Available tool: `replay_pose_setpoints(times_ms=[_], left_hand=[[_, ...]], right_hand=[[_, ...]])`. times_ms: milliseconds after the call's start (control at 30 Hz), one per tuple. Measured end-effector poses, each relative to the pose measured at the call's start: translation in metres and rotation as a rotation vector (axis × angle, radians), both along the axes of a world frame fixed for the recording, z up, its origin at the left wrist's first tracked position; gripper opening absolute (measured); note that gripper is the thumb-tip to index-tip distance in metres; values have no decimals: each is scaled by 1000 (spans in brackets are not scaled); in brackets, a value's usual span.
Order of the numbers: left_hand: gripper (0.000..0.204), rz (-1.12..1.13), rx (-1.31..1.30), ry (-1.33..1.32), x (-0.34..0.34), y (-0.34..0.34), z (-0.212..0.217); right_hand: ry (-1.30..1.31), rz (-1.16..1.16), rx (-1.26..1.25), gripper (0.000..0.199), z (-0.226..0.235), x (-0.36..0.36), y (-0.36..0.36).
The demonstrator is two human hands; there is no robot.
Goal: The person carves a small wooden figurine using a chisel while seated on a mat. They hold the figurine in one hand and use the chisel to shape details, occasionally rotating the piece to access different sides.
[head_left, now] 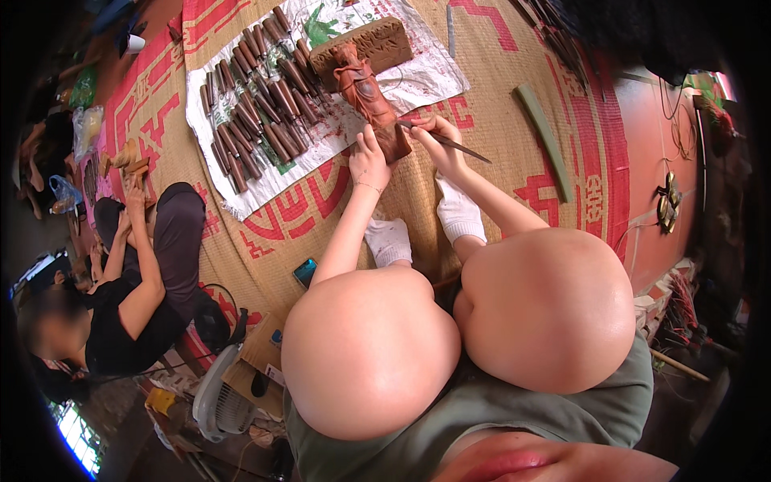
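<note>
A reddish-brown carved wooden figurine [361,87] leans away from me, its upper end against a brown block [393,50] with a rough carved side. My left hand [369,163] is closed around the left side of its base. In my right hand [438,146] is a thin, dark, pointed carving tool [470,152], held like a pen. The tool's inner end meets the figurine's lower right side; its exact tip shape is too small to make out. Left of the figurine, several wood-handled carving tools [261,108] lie in rows on a white printed sheet [241,207].
A patterned red and straw mat [498,96] lies under everything. On it are a green curved strip [544,143], a grey flat blade [450,32] and a phone [305,271]. At left, a co-worker [132,281] handles a light wooden piece [128,158]. A white fan [221,394] stands lower left.
</note>
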State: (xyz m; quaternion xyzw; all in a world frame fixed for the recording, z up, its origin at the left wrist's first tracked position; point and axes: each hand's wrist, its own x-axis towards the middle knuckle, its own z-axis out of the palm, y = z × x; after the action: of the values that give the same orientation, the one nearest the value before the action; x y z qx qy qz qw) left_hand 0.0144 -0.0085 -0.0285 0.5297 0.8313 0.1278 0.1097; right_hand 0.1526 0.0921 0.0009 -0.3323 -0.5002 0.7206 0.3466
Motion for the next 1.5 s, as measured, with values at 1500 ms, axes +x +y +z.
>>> replay_pose_setpoints(times_ms=[1500], left_hand=[[98, 105, -112, -397, -13, 23, 62]], right_hand=[[-129, 43, -389, 13, -4, 54, -25]])
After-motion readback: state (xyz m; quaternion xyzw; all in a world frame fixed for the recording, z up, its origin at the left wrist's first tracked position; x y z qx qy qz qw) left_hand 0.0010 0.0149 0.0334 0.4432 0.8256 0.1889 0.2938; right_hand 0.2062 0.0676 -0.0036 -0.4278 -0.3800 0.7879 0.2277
